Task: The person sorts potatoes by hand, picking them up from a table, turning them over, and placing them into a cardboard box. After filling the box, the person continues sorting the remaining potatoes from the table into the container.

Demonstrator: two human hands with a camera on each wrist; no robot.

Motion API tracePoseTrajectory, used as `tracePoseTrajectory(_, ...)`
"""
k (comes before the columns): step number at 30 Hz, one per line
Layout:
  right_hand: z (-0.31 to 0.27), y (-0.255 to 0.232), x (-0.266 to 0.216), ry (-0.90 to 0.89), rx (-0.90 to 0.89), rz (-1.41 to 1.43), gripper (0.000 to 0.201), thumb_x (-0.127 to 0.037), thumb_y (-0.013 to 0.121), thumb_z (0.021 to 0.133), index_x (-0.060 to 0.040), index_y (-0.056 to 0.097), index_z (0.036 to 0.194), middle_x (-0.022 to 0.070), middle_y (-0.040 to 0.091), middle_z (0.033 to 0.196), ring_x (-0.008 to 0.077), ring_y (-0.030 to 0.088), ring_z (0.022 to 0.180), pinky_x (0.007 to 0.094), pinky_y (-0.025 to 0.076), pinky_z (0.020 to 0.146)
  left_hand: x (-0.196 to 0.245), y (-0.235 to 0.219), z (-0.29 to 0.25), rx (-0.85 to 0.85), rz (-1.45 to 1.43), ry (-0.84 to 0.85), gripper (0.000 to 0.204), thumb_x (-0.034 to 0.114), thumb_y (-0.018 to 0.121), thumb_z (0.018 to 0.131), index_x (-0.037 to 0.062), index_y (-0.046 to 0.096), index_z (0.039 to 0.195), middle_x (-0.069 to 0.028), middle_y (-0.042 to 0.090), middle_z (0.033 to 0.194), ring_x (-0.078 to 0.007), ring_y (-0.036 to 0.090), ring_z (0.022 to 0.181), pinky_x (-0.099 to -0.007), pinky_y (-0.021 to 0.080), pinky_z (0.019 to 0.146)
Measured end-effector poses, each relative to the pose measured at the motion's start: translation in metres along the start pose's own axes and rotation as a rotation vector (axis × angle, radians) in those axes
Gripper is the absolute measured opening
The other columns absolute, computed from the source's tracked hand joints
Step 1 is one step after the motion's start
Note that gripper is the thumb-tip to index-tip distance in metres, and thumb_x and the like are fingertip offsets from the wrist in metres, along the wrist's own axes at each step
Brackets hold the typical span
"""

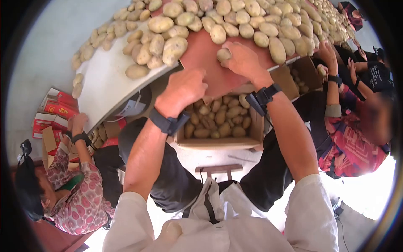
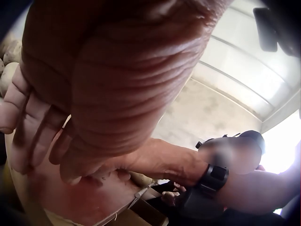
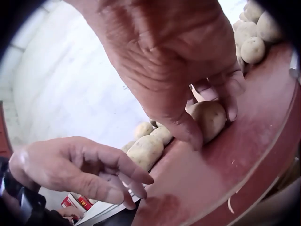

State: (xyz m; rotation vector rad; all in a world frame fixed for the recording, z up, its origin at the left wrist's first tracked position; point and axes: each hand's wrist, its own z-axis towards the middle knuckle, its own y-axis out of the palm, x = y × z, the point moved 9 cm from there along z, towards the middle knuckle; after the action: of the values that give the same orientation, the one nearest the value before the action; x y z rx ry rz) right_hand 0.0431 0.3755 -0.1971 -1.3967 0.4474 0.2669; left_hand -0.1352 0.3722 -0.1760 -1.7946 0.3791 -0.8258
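Observation:
My right hand (image 1: 245,62) grips a potato (image 1: 223,55) between thumb and fingers over the red tabletop (image 1: 201,52). From the right wrist, the held potato (image 3: 210,121) appears low against the red surface, thumb on one side and fingertips on the other. My left hand (image 1: 184,89) hovers near the table's front edge, holding nothing. Its fingers are loosely bent, as the right wrist view of the left hand (image 3: 77,165) shows. A large heap of potatoes (image 1: 268,29) covers the far part of the table, and a smaller group (image 1: 157,44) lies to the left.
Below the table edge, between my knees, stands a cardboard box (image 1: 218,141) holding many potatoes. A white tabletop (image 1: 103,82) adjoins on the left, with red cartons (image 1: 56,107) beyond. People sit on both sides; another open box (image 1: 308,69) stands at the right.

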Motion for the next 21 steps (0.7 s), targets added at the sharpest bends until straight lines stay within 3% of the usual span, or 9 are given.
tracePoseTrajectory(5, -0.023, 0.013, -0.017, -0.155, -0.041, -0.019, 0.05, -0.025, 0.079, 0.079, -0.0066, 0.062, 0.123, 0.0178, 0.068, 0.116, 0.0402, 0.062, 0.112, 0.0494, 0.051, 0.094, -0.003, 0.011, 0.003, -0.068, 0.043, -0.017, 0.03, 0.019, 0.066, 0.09, 0.0045, 0.07, 0.116, -0.0182, 0.073, 0.108, -0.0382, 0.068, 0.105, -0.0473, 0.054, 0.089)
tracePoseTrajectory(7, -0.034, 0.007, -0.028, -0.181, -0.062, -0.024, 0.05, -0.024, 0.078, 0.078, -0.0062, 0.063, 0.122, 0.0179, 0.069, 0.113, 0.0403, 0.063, 0.111, 0.0495, 0.051, 0.092, 0.001, 0.012, 0.002, -0.023, 0.089, 0.054, 0.029, 0.015, 0.066, 0.09, 0.0034, 0.07, 0.115, -0.0173, 0.072, 0.108, -0.0378, 0.067, 0.106, -0.0468, 0.053, 0.09)
tracePoseTrajectory(15, -0.116, 0.016, -0.056, -0.265, -0.676, -0.014, 0.045, -0.026, 0.079, 0.074, -0.0084, 0.069, 0.114, 0.0188, 0.07, 0.106, 0.0408, 0.067, 0.101, 0.0485, 0.053, 0.087, 0.001, 0.017, 0.005, -0.005, 0.108, 0.087, 0.032, 0.01, 0.064, 0.087, 0.0039, 0.07, 0.118, -0.0183, 0.071, 0.109, -0.0387, 0.066, 0.106, -0.0467, 0.053, 0.091)
tracePoseTrajectory(17, -0.135, 0.031, -0.053, -0.39, -0.667, -0.064, 0.043, -0.026, 0.078, 0.073, -0.0103, 0.07, 0.112, 0.0183, 0.069, 0.102, 0.0403, 0.067, 0.1, 0.0484, 0.054, 0.086, 0.005, 0.021, 0.002, -0.056, 0.149, 0.06, 0.033, 0.01, 0.064, 0.087, 0.0046, 0.07, 0.119, -0.0191, 0.07, 0.112, -0.0396, 0.066, 0.107, -0.0478, 0.053, 0.092)
tracePoseTrajectory(19, -0.146, 0.034, -0.051, -0.344, -0.711, -0.088, 0.042, -0.027, 0.075, 0.075, -0.0131, 0.07, 0.114, 0.0165, 0.068, 0.101, 0.0386, 0.068, 0.101, 0.0491, 0.054, 0.086, 0.009, 0.023, -0.001, -0.029, 0.152, 0.093, 0.037, 0.013, 0.065, 0.088, 0.0038, 0.069, 0.123, -0.0209, 0.07, 0.113, -0.0401, 0.064, 0.112, -0.0484, 0.052, 0.094)
tracePoseTrajectory(21, -0.146, 0.038, -0.04, -0.374, -0.599, -0.059, 0.044, -0.021, 0.075, 0.076, -0.0122, 0.068, 0.118, 0.0159, 0.069, 0.104, 0.0383, 0.067, 0.104, 0.0491, 0.054, 0.088, 0.013, 0.02, -0.002, -0.07, 0.149, 0.057, 0.037, 0.013, 0.066, 0.088, 0.0022, 0.068, 0.124, -0.0197, 0.067, 0.116, -0.0387, 0.064, 0.112, -0.0473, 0.053, 0.093)
